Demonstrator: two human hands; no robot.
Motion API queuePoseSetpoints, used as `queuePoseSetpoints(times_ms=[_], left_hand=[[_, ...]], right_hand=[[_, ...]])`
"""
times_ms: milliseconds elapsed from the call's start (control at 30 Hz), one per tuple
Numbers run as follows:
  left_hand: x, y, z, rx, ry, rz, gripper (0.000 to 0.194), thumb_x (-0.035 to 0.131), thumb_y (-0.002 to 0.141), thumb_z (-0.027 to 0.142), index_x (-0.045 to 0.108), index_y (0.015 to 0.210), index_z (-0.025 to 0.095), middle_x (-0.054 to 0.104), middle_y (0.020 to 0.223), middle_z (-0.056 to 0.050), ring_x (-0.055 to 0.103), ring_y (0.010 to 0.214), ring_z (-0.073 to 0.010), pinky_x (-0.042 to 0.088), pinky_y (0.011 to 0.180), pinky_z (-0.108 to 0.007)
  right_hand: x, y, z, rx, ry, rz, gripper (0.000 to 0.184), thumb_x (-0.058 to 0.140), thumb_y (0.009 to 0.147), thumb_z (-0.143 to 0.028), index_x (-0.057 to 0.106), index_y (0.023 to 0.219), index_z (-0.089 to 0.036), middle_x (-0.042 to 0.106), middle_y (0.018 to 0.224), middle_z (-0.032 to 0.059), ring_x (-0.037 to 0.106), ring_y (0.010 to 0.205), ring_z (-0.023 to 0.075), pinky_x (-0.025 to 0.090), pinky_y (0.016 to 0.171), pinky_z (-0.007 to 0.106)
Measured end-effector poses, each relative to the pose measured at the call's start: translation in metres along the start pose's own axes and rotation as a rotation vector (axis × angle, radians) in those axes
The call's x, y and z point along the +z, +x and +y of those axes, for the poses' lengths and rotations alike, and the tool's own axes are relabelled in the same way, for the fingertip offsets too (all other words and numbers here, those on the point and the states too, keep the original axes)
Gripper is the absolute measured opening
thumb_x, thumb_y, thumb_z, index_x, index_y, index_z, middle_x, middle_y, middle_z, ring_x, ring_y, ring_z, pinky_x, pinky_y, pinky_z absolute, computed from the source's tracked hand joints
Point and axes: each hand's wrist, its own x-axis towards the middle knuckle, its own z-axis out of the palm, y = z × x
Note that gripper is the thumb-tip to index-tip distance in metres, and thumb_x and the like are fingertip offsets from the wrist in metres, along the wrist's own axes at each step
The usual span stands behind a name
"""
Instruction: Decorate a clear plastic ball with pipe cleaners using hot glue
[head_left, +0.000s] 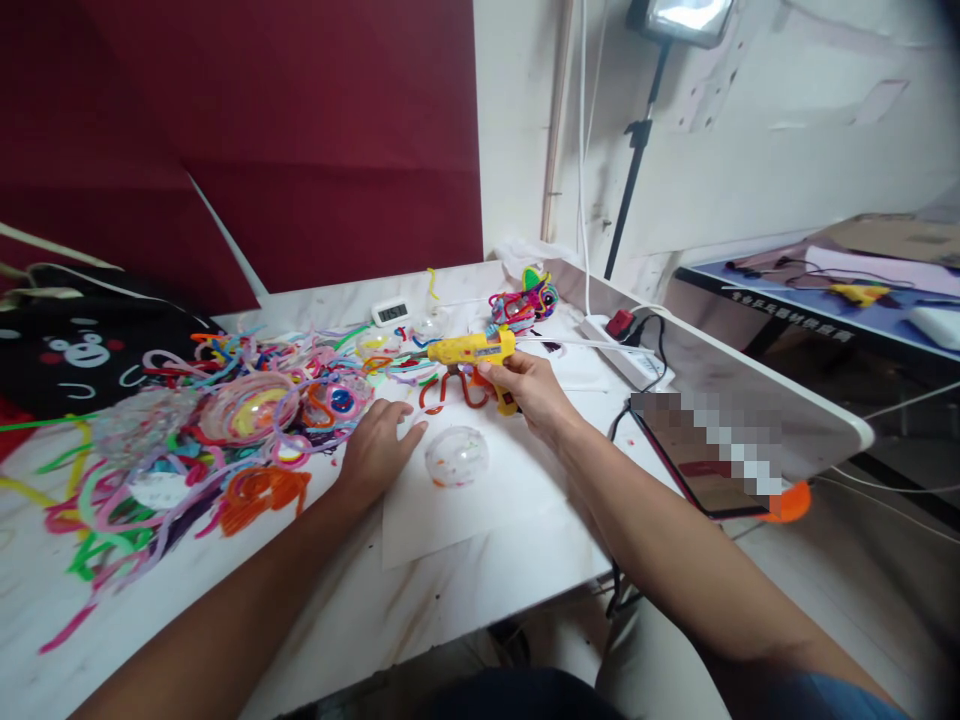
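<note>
My right hand (pixel 541 392) is wrapped round a yellow hot glue gun (pixel 469 350), held above the table with its nozzle pointing left. Beneath the gun lie bent orange-brown pipe cleaners (pixel 471 390). A clear plastic dome (pixel 457 458), flecked with colour, sits on a white sheet of paper (pixel 435 525) in front of me. My left hand (pixel 381 445) rests at the left edge of this sheet, thumb and fingers apart, with nothing visible in its grasp. Beside it spreads a heap of colourful pipe cleaners (pixel 255 410).
A white digital timer (pixel 391 314) stands behind the heap. At the back right is a colourful pipe-cleaner figure (pixel 525 300). A power strip (pixel 626 355) with cables and a dark tablet (pixel 705 460) lie along the right side. A black bag (pixel 82 350) is at the left.
</note>
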Motion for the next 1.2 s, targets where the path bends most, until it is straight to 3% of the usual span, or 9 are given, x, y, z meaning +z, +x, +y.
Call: queuePoseSetpoints(times_ms=[200, 533, 1200], left_hand=[[-0.002, 0.004, 0.002, 0.008, 0.009, 0.008, 0.020, 0.046, 0.085, 0.032, 0.058, 0.074, 0.020, 0.062, 0.079, -0.005, 0.060, 0.080, -0.0202, 0.046, 0.073, -0.029], [-0.017, 0.008, -0.013, -0.156, 0.017, 0.144, 0.029, 0.044, 0.084, 0.039, 0.063, 0.091, 0.018, 0.058, 0.060, 0.000, 0.059, 0.060, -0.0190, 0.040, 0.059, -0.027], [-0.010, 0.007, -0.011, -0.077, 0.049, 0.063, 0.032, 0.041, 0.086, 0.038, 0.066, 0.090, 0.018, 0.060, 0.060, 0.000, 0.056, 0.056, -0.0160, 0.036, 0.056, -0.024]], right_hand=[[0.004, -0.001, 0.002, 0.010, 0.006, -0.052, 0.035, 0.081, 0.054, -0.043, 0.063, 0.071, -0.017, 0.058, 0.055, -0.0039, 0.046, 0.047, 0.0087, 0.033, 0.046, 0.023], [0.008, -0.002, 0.010, 0.030, -0.012, -0.117, 0.030, 0.076, 0.058, -0.038, 0.066, 0.074, -0.015, 0.062, 0.059, -0.0031, 0.046, 0.049, 0.0086, 0.033, 0.049, 0.023], [0.005, 0.000, 0.007, 0.053, -0.059, -0.118, 0.026, 0.079, 0.057, -0.033, 0.065, 0.070, -0.015, 0.062, 0.056, -0.0028, 0.047, 0.048, 0.0084, 0.034, 0.047, 0.022]])
